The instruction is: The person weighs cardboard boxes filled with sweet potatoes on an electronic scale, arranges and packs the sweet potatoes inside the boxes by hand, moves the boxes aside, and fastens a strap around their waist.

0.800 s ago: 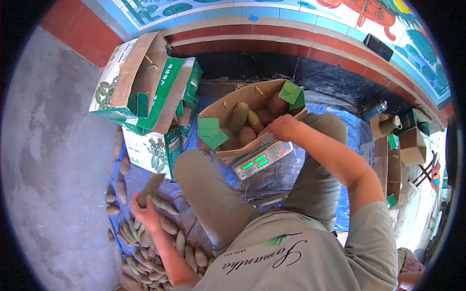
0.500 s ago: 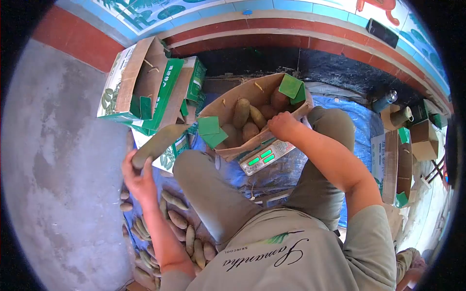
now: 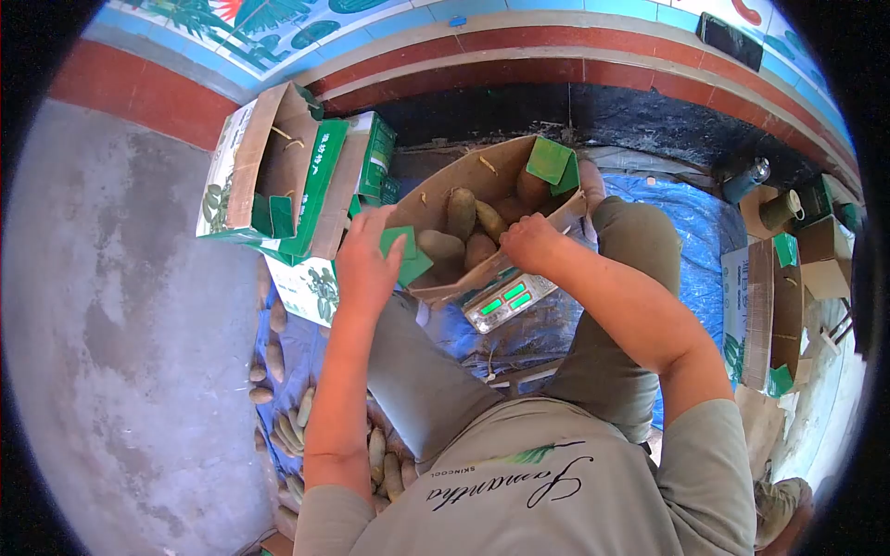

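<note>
An open cardboard box (image 3: 464, 188) with green corner flaps holds several greenish-brown radishes (image 3: 461, 215). It rests over a digital scale (image 3: 505, 301) with lit green displays. My right hand (image 3: 533, 243) grips the box's near rim, fingers curled over the edge. At the box's left end, my left hand (image 3: 366, 259) is closed around the end wall, its thumb over a green flap (image 3: 399, 243). No radish shows in the left hand; its palm side is partly hidden.
Stacked green-and-white cartons (image 3: 269, 185) stand at the left. More radishes (image 3: 380, 459) lie on a blue tarp (image 3: 681, 208) beside my left leg. At the right are another carton (image 3: 756, 310) and a flask (image 3: 746, 181). A phone (image 3: 730, 42) lies on the wall ledge.
My left hand has moved right and up to the box's left end. The long radish it held is no longer visible in it. My right hand stays at the near rim.
</note>
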{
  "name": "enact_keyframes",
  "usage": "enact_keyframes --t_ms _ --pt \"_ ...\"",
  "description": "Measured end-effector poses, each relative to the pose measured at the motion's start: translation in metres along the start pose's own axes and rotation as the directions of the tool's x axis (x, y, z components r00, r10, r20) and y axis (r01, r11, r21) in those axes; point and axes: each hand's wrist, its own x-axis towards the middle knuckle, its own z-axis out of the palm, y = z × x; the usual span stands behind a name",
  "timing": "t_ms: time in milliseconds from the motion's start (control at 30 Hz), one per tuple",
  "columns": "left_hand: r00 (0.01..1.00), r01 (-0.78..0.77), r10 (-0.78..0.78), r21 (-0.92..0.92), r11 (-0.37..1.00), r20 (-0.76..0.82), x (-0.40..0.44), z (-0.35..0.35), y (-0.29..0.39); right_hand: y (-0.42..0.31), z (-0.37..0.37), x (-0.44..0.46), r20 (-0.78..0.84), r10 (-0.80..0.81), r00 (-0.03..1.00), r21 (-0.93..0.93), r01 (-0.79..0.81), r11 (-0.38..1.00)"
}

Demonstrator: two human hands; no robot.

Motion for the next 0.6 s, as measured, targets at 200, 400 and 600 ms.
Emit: enact_keyframes --t_ms 200,400,600 --pt "0.987 0.015 -0.025 -0.064 0.998 -0.156 -0.025 -0.022 -0.017 -0.004 -0.008 -0.001 0.042 -0.025 0.999 0.012 0.025 1.0" --pt "0.939 0.221 -0.23 -0.065 0.973 -0.256 -0.087 -0.039 -0.061 -0.005 -0.002 0.003 0.042 -0.023 0.999 0.009 0.022 1.0" --pt "0.871 0.44 -0.442 -0.063 0.896 -0.215 -0.167 -0.032 -0.101 -0.01 0.001 0.003 0.006 -0.002 1.0 -0.018 0.002 1.0"
